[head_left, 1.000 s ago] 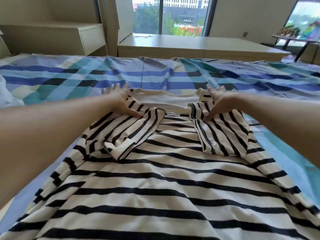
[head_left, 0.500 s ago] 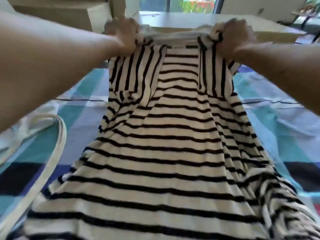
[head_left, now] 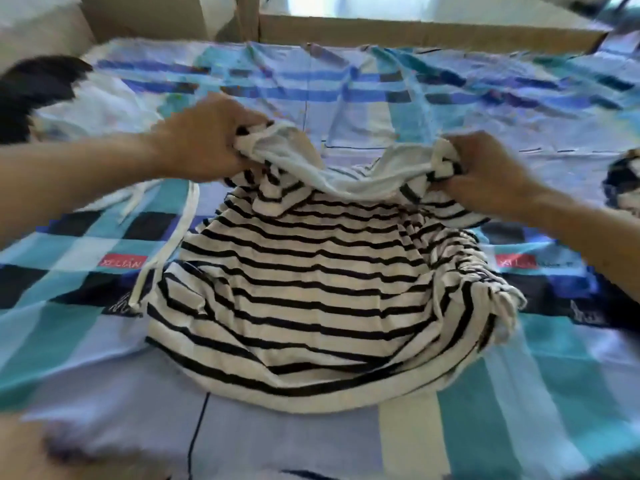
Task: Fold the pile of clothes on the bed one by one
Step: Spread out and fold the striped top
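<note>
A black-and-white striped shirt [head_left: 311,289] lies bunched on the checked blue bedsheet [head_left: 519,393], doubled over so its lower body spreads toward me. My left hand [head_left: 201,140] is shut on the shirt's left shoulder end, and my right hand [head_left: 485,171] is shut on the right shoulder end. Both hold the top edge a little above the bed, with the white collar sagging between them.
A white garment with long straps [head_left: 104,112] and something black [head_left: 31,91] lie at the left. Another striped piece [head_left: 623,181] shows at the right edge. A wooden bed frame [head_left: 415,32] runs along the far side.
My hands went from pressing the folded sleeves flat to gripping the shoulders, lifting the shirt, and bringing its top edge down toward me over the lower part.
</note>
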A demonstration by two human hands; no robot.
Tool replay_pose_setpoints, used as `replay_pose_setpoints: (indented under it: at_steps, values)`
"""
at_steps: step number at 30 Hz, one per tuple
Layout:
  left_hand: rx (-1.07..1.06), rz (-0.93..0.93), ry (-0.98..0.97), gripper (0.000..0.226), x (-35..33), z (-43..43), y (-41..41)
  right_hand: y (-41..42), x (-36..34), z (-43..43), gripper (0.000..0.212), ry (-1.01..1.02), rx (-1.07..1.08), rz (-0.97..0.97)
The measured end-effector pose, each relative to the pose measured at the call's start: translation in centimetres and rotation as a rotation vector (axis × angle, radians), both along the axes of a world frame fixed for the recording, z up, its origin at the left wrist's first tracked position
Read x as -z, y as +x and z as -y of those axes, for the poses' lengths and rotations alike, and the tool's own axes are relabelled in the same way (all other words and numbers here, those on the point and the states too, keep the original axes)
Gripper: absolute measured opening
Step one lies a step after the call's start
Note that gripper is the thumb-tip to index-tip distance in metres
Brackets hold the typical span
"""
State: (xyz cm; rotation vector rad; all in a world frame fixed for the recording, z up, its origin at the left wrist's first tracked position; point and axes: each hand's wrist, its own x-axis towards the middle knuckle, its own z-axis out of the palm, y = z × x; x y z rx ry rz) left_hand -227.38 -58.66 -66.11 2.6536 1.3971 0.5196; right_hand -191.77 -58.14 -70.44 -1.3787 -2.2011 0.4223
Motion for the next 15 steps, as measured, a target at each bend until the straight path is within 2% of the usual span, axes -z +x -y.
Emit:
replay_pose_setpoints:
  at_steps: [1, 3, 4, 6, 7, 8, 11, 12, 14, 15]
  values:
    - [0.087, 0.009, -0.013, 0.025, 1.0, 2.1, -0.1, 0.2, 0.6, 1.8, 0.019, -0.014, -0.040, -0.016]
    - [0.186, -0.097, -0.066, 0.008, 3.5, 6.2, -0.9, 1.2, 1.9, 5.5, 0.022, -0.076, -0.133, 0.117]
    - [0.198, -0.190, -0.139, 0.015, 5.0, 7.4, -1.4, 1.5, 2.5, 7.3, 0.032, -0.162, -0.190, 0.254]
    - [0.166, -0.458, -0.407, 0.029, 7.5, 9.2, -2.7, 2.5, 3.3, 9.8, 0.043, -0.457, -0.324, 0.506]
    - [0.136, -0.547, -0.545, 0.037, 8.3, 9.8, -3.3, 3.0, 3.3, 10.3, 0.040, -0.578, -0.375, 0.521]
    - [0.131, -0.554, -0.668, 0.040, 8.7, 10.4, -3.7, 3.7, 3.3, 10.7, 0.034, -0.636, -0.391, 0.424]
    - [0.096, -0.256, -0.863, 0.040, 8.3, 10.7, -3.7, 5.6, 4.2, 10.3, 0.017, -0.524, -0.198, -0.154]
    - [0.072, -0.153, -0.899, 0.043, 8.2, 10.5, -3.8, 6.3, 4.9, 9.9, 0.017, -0.440, -0.066, -0.238]
    - [-0.013, -0.054, -0.876, 0.042, 8.4, 9.8, -3.5, 7.5, 6.6, 8.8, 0.018, -0.363, 0.209, -0.146]
    - [-0.069, -0.042, -0.787, 0.037, 8.8, 9.5, -3.4, 7.9, 7.2, 8.5, 0.022, -0.404, 0.313, -0.051]
